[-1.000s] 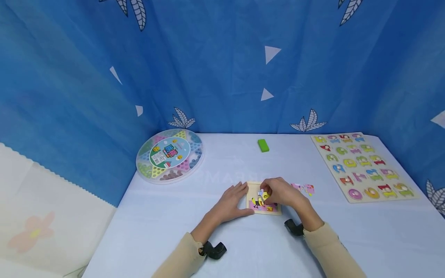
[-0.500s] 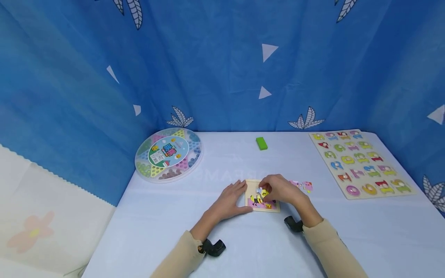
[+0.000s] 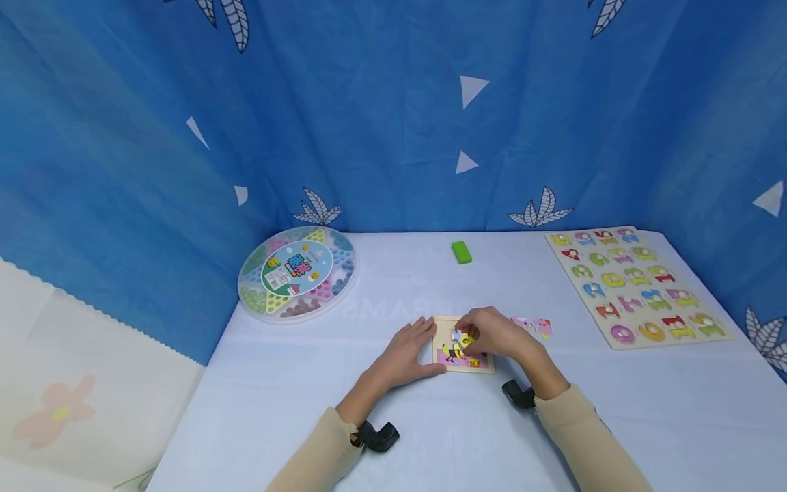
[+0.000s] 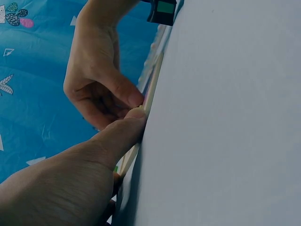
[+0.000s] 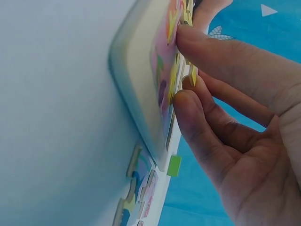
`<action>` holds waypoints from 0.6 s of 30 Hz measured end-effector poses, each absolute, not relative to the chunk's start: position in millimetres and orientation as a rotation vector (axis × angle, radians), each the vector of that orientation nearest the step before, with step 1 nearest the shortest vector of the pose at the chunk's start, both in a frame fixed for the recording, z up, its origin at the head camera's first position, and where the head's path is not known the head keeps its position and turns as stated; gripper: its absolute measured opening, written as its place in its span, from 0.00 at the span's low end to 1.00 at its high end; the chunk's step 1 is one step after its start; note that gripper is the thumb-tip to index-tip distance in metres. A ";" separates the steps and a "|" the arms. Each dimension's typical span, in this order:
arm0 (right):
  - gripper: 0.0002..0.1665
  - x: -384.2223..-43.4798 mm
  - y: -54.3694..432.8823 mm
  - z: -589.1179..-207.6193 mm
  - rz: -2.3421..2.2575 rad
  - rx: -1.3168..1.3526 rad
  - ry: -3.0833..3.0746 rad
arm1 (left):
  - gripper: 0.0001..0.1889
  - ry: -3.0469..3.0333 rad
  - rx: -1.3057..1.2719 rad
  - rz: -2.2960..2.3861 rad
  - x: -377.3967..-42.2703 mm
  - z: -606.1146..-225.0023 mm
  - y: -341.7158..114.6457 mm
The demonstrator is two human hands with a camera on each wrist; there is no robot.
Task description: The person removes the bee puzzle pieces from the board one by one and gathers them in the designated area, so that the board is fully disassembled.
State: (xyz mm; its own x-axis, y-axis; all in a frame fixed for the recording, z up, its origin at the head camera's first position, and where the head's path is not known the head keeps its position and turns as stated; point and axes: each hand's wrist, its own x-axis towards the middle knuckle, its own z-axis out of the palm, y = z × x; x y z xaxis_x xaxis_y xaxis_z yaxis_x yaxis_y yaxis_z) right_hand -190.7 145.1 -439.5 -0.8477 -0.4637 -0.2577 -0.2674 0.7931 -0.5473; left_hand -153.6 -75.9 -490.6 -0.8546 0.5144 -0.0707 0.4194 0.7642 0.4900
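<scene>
A small wooden jigsaw puzzle board lies on the table, its lower part filled with a bee picture on pink. My left hand holds the board's left side, thumb at the near corner and fingertips at the far one. In the left wrist view the thumb presses the board's edge. My right hand pinches a yellow and pale blue puzzle piece over the board. Thumb and fingers meet around this piece in the right wrist view, which partly hides it.
Loose pink puzzle pieces lie right of the board. A green block sits farther back. At the left is a round Chinese checkers box; a number peg board lies at the right. A blue curtain hangs behind.
The whole head view has shifted slightly. Both hands stay at the board, and the right hand still pinches the piece, with hardly any movement.
</scene>
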 end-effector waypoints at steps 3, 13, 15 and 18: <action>0.25 -190.9 145.7 -439.9 -0.719 -0.560 2.600 | 0.46 2.760 0.733 0.699 -153.1 -490.2 -75.9; 0.25 -194.0 149.8 -441.4 -0.743 -0.543 2.578 | 0.46 2.757 0.742 0.694 -153.8 -490.1 -75.6; 0.26 -194.4 150.4 -440.6 -0.747 -0.540 2.577 | 0.46 2.755 0.745 0.696 -154.2 -490.5 -75.9; 0.26 -194.8 151.9 -439.8 -0.758 -0.548 2.582 | 0.46 2.751 0.750 0.700 -154.4 -490.4 -76.1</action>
State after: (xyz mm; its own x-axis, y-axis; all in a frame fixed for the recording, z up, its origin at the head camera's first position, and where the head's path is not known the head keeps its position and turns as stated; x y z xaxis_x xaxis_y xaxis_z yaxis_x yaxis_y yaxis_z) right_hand -194.8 151.9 -439.8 -0.8466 -0.4667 -0.2560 -0.2542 0.7770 -0.5758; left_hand -154.4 -76.1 -490.4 -0.8497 0.5225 -0.0711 0.4249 0.7583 0.4943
